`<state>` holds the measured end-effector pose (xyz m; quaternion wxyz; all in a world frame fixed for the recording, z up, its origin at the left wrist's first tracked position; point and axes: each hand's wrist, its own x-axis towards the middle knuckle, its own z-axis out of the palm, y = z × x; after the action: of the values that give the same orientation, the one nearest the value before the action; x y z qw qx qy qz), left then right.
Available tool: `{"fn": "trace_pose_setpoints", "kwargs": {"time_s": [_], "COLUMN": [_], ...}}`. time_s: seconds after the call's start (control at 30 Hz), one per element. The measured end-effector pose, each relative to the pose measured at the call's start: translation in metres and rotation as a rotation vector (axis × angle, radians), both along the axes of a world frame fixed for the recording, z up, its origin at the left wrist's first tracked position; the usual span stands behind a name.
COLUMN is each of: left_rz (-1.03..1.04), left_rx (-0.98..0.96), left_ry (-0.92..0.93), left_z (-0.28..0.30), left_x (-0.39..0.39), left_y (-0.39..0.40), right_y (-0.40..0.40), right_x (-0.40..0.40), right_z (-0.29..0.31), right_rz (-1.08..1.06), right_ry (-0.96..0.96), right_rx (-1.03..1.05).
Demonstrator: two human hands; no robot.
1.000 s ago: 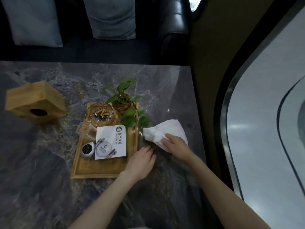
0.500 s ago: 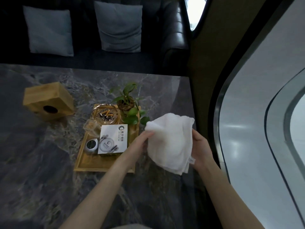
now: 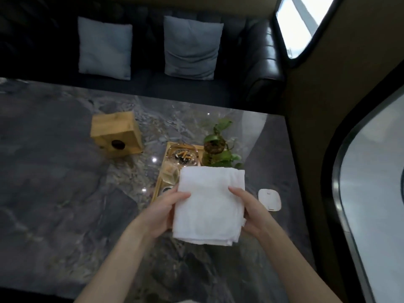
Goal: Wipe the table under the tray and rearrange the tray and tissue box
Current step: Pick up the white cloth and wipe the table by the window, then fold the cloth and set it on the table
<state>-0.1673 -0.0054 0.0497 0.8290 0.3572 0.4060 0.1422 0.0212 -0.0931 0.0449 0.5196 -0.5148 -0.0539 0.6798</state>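
Cloth (image 3: 208, 206) lifted off counter (image 3: 65, 193), now folded, clasped by both hands (image 3: 162, 212) (image 3: 251, 212); tray (image 3: 160, 184) directly beyond, left hand nearer.

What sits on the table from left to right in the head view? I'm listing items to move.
Wooden tissue box → ashtray → potted plant → small white flat object.

Dark grey marble desk (image 3: 54, 171), glossy, small light spots reflected. Beyond it, black leather sofa (image 3: 258, 62) with two grey-blue cushions (image 3: 105, 48) (image 3: 192, 48). Olive-brown wall (image 3: 317, 106) at right. Bright window (image 3: 306, 22) upper right; curved dark-framed pale panel (image 3: 376, 182) far right.
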Motion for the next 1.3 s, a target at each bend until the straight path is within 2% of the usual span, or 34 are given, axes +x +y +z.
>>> {"fn": "trace_pose_setpoints", "kwargs": {"time_s": [0.1,0.27,0.33,0.5,0.7,0.83,1.07,1.17,1.3], "left_rz": [0.010,0.004,0.006,0.032,0.065,0.034,-0.046,0.047,0.184], "left_rx": [0.050,0.112,0.103,0.060,0.089,0.111,0.249,0.303,0.397], "left_ry": [0.013,-0.068,-0.073,0.001,0.129,0.222,0.341,0.395,0.623], "left_z": [0.012,0.031,0.033,0.012,-0.039,-0.072,-0.098,-0.109,-0.116], "left_x": [-0.037,-0.094,-0.119,-0.187,-0.239,-0.253,-0.251,-0.247,-0.245], "left_y": [0.022,0.063,0.081,0.128,0.165,0.181,0.186,0.180,0.162], "right_y": [0.024,0.068,0.085,0.125,0.164,0.186,0.203,0.204,0.200], "right_x": [-0.038,-0.107,-0.133,-0.177,-0.208,-0.218,-0.223,-0.223,-0.227], "right_z": [-0.006,-0.020,-0.021,-0.031,-0.044,-0.060,-0.086,-0.093,-0.099], "right_rz": [0.032,0.081,0.147,-0.018,0.156,0.297,0.355,0.355,0.316], "right_ry": [-0.010,0.098,0.070,0.067,-0.191,-0.346,-0.535,-0.579,-0.647], "right_rx": [-0.074,-0.070,-0.058,0.008,0.048,-0.021,-0.109,-0.128,-0.159]}}
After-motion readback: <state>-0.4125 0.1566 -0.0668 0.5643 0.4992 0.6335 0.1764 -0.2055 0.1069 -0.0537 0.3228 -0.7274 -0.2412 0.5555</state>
